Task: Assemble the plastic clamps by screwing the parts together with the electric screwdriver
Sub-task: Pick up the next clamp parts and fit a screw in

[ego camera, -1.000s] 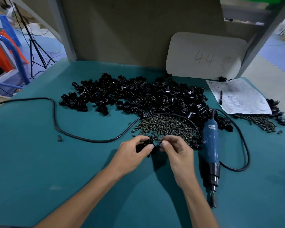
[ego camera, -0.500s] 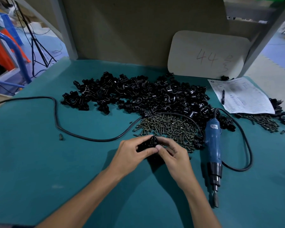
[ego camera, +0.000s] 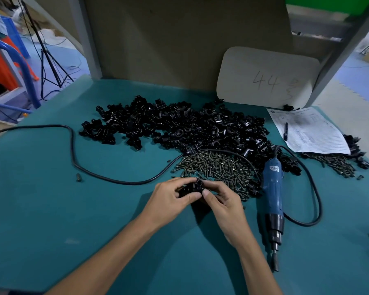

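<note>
broadly, the teal worktop [ego camera: 51,209] is seen to carry everything: a wide pile of black clamp parts [ego camera: 179,126] at the back, the electric screwdriver [ego camera: 273,194] laid flat on the right with its bit towards the person, and a heap of screws [ego camera: 217,167] just beyond the hands. the clamp [ego camera: 195,187] in work is held just above the worktop, in front of the screws, between both hands. the left hand [ego camera: 170,199] is curled round it, its grip closed on the body; the right hand [ego camera: 224,201] is pinched on the other side, the thumb tips nearly touching. whether a screw is already seated cannot be told.

the risk is judged to lie here: should the right grip be let go to fetch the screwdriver, an unstarted screw could tip out, or the halves could slip out of line.

against a second ago, the hands have been brought together; the right fingers were then held slightly apart from the clamp. the screwdriver has not been moved.
</note>
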Tool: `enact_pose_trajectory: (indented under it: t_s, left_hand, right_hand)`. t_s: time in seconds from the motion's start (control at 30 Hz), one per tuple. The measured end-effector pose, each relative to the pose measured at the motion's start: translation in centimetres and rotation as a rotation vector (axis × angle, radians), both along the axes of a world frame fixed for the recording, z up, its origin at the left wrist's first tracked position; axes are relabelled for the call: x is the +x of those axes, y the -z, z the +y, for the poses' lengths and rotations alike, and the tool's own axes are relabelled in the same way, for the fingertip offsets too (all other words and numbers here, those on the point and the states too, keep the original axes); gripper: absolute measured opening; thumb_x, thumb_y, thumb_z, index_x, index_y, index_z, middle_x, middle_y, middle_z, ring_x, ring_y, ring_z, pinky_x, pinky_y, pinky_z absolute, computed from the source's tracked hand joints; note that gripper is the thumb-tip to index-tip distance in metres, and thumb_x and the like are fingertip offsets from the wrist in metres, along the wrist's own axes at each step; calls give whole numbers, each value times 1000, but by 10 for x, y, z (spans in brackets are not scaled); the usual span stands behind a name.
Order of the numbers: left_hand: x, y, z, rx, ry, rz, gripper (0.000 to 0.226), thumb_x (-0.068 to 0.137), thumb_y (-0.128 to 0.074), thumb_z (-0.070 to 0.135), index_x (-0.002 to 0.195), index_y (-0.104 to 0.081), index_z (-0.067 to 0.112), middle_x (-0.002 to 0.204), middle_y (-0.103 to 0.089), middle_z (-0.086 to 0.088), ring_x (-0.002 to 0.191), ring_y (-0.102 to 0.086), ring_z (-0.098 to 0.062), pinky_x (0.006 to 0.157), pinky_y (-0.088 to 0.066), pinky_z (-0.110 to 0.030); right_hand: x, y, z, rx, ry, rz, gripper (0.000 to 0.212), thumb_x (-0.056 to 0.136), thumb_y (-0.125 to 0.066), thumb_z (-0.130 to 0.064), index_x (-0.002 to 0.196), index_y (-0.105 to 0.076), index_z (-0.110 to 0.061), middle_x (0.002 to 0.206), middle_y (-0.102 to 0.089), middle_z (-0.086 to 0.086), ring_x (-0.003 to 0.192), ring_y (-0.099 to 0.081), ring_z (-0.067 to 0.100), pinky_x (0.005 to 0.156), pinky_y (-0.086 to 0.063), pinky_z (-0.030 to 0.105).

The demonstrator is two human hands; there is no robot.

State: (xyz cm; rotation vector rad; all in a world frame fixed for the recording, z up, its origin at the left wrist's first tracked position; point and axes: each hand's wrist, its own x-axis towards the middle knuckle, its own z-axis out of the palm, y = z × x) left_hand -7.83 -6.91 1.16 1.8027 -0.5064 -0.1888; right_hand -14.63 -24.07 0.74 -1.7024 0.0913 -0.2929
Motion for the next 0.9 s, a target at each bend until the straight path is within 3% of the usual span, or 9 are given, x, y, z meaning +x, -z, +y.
enact_pose_trajectory:
  t_s: [0.17,0.37,0.63,0.77,0.9]
  left_hand:
    - [-1,-1,0,24,-23,-17,43,80,-83,42,121,-70,37,111,-71,18,97,-68,3,86,-59,-27]
    - [5,-2,-10,37,-53,-24,43,77,-84,42,117,-74,32,103,-73,22,92,-67,8,80,-55,-18]
    - [2,-9,-23,22,-52,-51,45,79,-83,40,123,-72,35,116,-69,18,105,-58,16,78,-41,0]
    - [-9,-46,-18,-38,-43,-118,43,78,-86,36,118,-75,26,98,-71,14,86,-65,1,73,-46,-11]
    - [-17,-125,-9,-151,4,-289,40,77,-87,32,114,-77,24,95,-70,11,81,-67,-3,70,-53,-21]
  right_hand:
    - [1,2,0,-17,2,2,28,100,-65,-15,110,-72,-40,111,-73,-10,108,-69,10,89,-54,21]
    - [4,3,0,60,10,1,29,101,-60,-10,109,-72,-36,107,-74,-1,105,-71,16,88,-57,25]
    - [2,-4,2,149,87,8,32,101,-58,-1,105,-73,-28,104,-75,1,105,-70,19,86,-56,25]
    - [-11,-38,5,228,66,-47,34,100,-58,-2,101,-78,-30,106,-76,1,100,-72,15,81,-57,22]
    - [-20,-108,15,336,20,-231,20,91,-65,-22,104,-78,-31,102,-76,1,95,-73,14,81,-57,23]
